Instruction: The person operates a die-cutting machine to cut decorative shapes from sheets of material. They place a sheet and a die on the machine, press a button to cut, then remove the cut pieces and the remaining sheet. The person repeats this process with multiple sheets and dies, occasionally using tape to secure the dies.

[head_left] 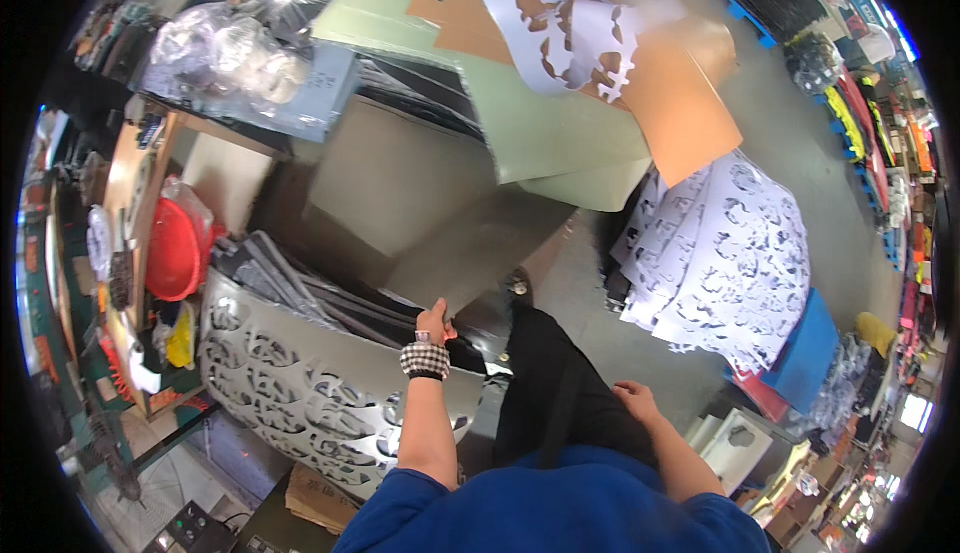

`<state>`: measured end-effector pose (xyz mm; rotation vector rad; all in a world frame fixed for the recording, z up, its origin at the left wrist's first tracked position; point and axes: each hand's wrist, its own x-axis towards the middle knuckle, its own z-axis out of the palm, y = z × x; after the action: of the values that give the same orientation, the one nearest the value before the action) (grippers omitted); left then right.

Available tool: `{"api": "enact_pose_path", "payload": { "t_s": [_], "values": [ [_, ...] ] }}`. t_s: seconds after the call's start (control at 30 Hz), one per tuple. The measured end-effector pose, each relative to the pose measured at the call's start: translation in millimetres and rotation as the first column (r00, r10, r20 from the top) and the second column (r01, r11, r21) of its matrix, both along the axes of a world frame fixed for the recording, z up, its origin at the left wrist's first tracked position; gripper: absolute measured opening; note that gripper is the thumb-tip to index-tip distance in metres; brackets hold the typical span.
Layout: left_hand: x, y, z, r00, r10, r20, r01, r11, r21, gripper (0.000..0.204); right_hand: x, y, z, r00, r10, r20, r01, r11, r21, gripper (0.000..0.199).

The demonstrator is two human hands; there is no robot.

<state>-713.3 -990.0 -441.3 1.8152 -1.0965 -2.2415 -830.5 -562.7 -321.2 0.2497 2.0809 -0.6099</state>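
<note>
My left hand [436,323], with a checkered band around the wrist, is closed at the edge of a stack of dark sheets [320,298]. Its thumb points away from me; whatever the fingers hold is hidden. Beside that hand, a grey sheet full of cut-out shapes [300,378] curves down toward me. Hanging by my thigh, my right hand [635,400] has loose fingers and nothing visible in it. Beyond the left hand lie large plain grey-brown sheets [395,178].
Pale green sheets [560,138], orange-brown sheets [685,103] and a white cut-out sheet [545,28] overlap at the far side. White perforated sheets [720,253] hang at right near a blue panel [805,353]. A red basin [172,250] is at left.
</note>
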Motion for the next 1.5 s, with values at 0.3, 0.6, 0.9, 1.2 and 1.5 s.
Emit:
{"api": "enact_pose_path", "payload": {
  "t_s": [0.3,0.6,0.9,1.2,1.5],
  "values": [
    [23,4,146,0.993,0.034,-0.114,-0.057,0.977,-0.206,0.040,1,12,-2,0.999,-0.041,-0.018,0.040,0.997,-0.073,0.037],
    [47,38,279,0.985,-0.154,-0.077,0.111,0.909,-0.401,0.040,-16,49,-19,0.994,-0.085,0.062,0.094,0.982,-0.162,0.020],
    [46,73,360,0.957,-0.231,-0.174,0.137,0.892,-0.430,0.048,-40,-119,35,0.990,0.106,0.091,-0.041,0.845,-0.534,0.061],
    [74,95,418,0.923,-0.373,-0.095,0.224,0.721,-0.656,0.049,-1,-205,162,0.708,0.011,0.706,0.677,0.273,-0.683,0.052],
    [103,124,431,0.816,-0.577,0.000,0.277,0.391,-0.878,0.060,2,-145,219,0.885,0.033,0.465,0.406,0.434,-0.804,0.039]
  ]
}}
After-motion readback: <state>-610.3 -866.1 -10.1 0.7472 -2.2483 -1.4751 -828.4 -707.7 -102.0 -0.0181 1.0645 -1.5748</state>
